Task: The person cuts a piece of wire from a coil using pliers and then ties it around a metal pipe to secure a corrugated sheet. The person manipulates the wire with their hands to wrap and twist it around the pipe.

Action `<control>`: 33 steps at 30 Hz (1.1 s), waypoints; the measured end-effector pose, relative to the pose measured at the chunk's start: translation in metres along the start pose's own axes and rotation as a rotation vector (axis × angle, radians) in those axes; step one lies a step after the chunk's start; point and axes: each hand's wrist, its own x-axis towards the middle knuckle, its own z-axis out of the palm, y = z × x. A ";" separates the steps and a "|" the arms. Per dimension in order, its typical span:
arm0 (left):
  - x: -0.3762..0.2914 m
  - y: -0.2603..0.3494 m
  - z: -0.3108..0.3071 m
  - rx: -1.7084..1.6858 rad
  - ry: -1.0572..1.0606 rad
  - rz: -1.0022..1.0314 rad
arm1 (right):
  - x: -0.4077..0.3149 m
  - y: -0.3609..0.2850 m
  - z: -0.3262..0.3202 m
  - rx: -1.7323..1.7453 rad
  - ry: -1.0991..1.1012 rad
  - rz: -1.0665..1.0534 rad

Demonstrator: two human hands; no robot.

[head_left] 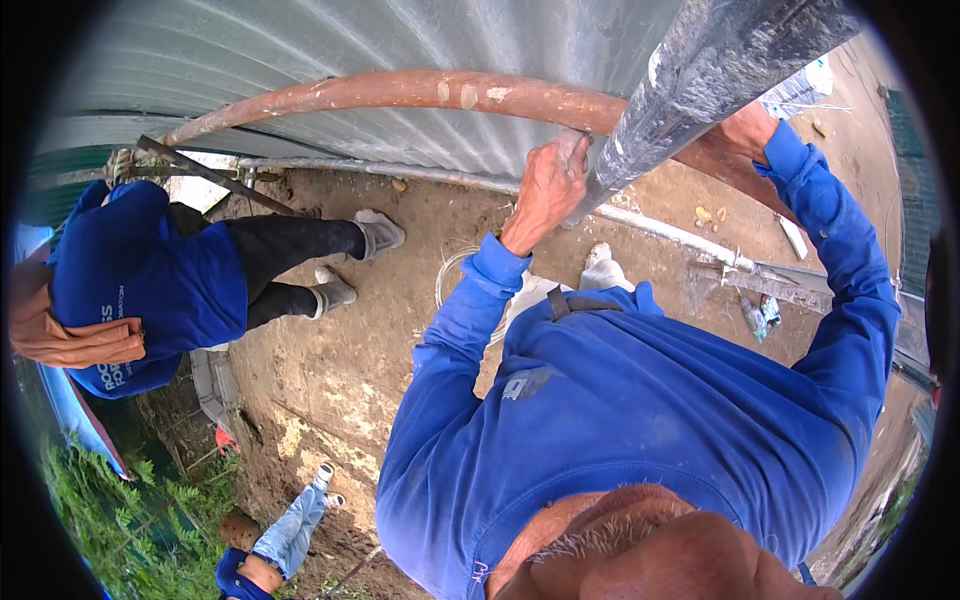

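Observation:
A long rust-red metal pipe (420,90) runs level in front of my chest, before a corrugated metal sheet wall (300,37). A thick grey scaffold pipe (667,97), crusted with cement, crosses in front of it at a slant. My left hand (551,184) is raised just below the red pipe, left of the grey one, fingers bent; whether something is between them is hidden. On the other side of the grey pipe, my right hand (750,131) rests at the red pipe, its fingers mostly hidden behind the grey pipe.
A thinner grey pipe (660,227) runs lower down along the wall. Coiled wire (450,274) lies on the dirt ground near my feet. One co-worker (150,277) stands at the left by a dark slanted bar (217,176); another person (289,525) is farther off. Concrete blocks (214,382) lie behind.

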 end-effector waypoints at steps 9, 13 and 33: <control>0.000 0.005 -0.016 -0.086 -0.236 -0.027 | -0.018 0.003 0.014 -0.049 -0.028 0.001; 0.005 0.012 -0.031 -0.130 -0.339 -0.059 | -0.029 -0.047 -0.027 0.322 -0.118 0.298; 0.022 0.000 -0.047 -0.351 -0.692 -0.284 | -0.068 -0.184 0.003 1.139 0.131 1.091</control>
